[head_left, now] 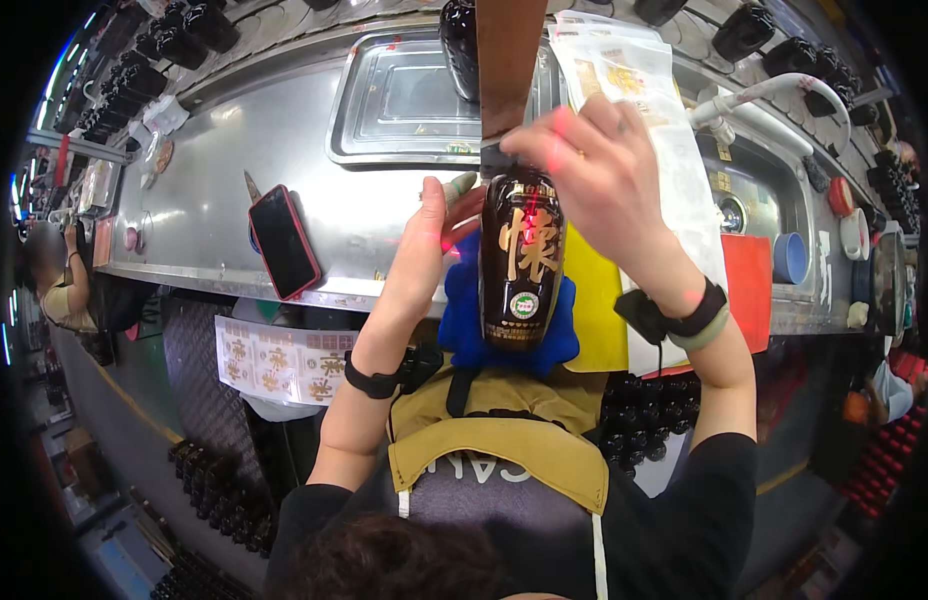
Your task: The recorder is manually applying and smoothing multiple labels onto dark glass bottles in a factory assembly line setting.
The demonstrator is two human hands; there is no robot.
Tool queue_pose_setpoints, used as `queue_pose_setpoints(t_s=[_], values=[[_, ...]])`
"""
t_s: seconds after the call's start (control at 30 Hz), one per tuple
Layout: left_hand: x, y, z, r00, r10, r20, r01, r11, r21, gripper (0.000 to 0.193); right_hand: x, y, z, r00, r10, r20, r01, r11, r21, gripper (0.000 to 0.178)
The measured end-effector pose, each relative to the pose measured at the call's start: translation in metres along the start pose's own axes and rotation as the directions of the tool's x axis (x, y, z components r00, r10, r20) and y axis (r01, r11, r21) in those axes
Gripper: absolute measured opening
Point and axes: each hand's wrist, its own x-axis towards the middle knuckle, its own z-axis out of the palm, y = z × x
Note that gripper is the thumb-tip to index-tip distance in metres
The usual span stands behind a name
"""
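A dark brown glazed bottle (pixel 520 260) with a large gold character and small gold lettering lies on a blue cloth (pixel 462 325) at the bench's front edge. My left hand (pixel 434 225) is beside its left side, fingers stretched and apart, with a green cover on one fingertip. Over the bottle's right shoulder and neck end is my right hand (pixel 604 170), its thumb and fingers pinched together near the neck. Whatever lies between those fingertips is too small to make out. Red light streaks fall on both hands and the bottle.
A brown upright board (pixel 510 60) stands just beyond the bottle, with a metal tray (pixel 404 110) and another dark bottle (pixel 461 45) behind. A red-edged phone (pixel 284 242) lies left. Printed sheets (pixel 634 70), a yellow sheet (pixel 596 310) and a sink with a faucet (pixel 724 105) are right.
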Motion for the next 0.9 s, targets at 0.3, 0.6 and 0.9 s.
queue_pose_setpoints(t_s=[0.3,0.6,0.9], values=[[-0.013,-0.011,-0.008,0.998,0.056,0.008,-0.056,0.998,-0.020,0.086,-0.028,-0.047,-0.023,0.986,-0.167,0.029,0.140,0.898,0.417,0.023],[-0.042,-0.016,-0.004,0.996,0.085,0.023,-0.086,0.995,0.050,0.086,-0.136,-0.064,-0.001,0.875,-0.459,-0.154,0.478,0.767,0.427,0.028],[-0.069,-0.038,-0.007,0.947,0.289,0.139,-0.309,0.938,0.155,0.121,-0.126,-0.080,-0.033,0.950,-0.253,-0.183,0.306,0.872,0.382,0.032]])
